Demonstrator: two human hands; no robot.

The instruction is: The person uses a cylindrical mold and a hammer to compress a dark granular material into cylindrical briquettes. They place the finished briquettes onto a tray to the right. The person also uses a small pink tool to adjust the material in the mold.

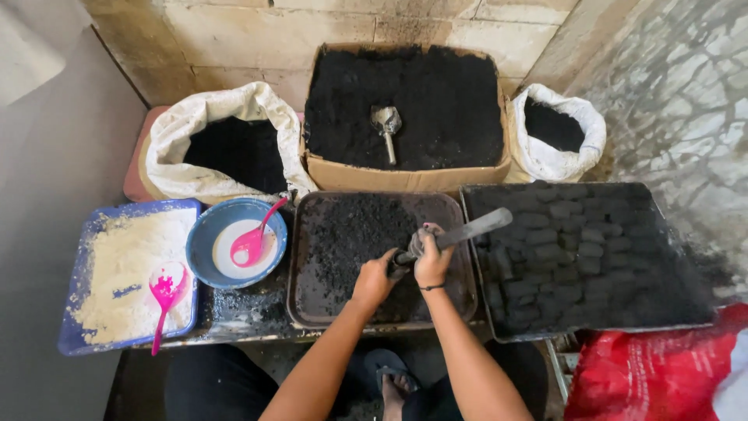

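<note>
Both hands work over a dark metal tray point(312, 304) of black crumbly charcoal mix set on the low bench straight in front of the seated person, so it lies within easy reach. The left hand point(374, 279) is clenched around the lower end of a metal tube press point(456, 234), close to where it meets the mix, seemingly to steady that end. The right hand point(433, 261) grasps the same tool higher up, wrapped round the shaft, and the tool leans up and to the right over the tray's edge. Just to the right lies a second tray point(678, 312) lined with rows of small black pressed briquettes point(561, 242), packed side by side as if to save room. To the left sits a blue bowl point(202, 249) of white liquid with a pink spoon point(253, 242) resting in it, and beside that a blue tray point(74, 312) of white powder with another pink spoon point(164, 292) lying on top. Behind, against the wall, stands an open brown cardboard box point(405, 179) of black powder with a metal scoop point(386, 129) in it, flanked by two white sacks, the left sack point(195, 132) and the right sack point(565, 156), their mouths rolled down to show the black contents. A red plastic bag point(654, 374) with faint white print lies at the lower right.
</note>
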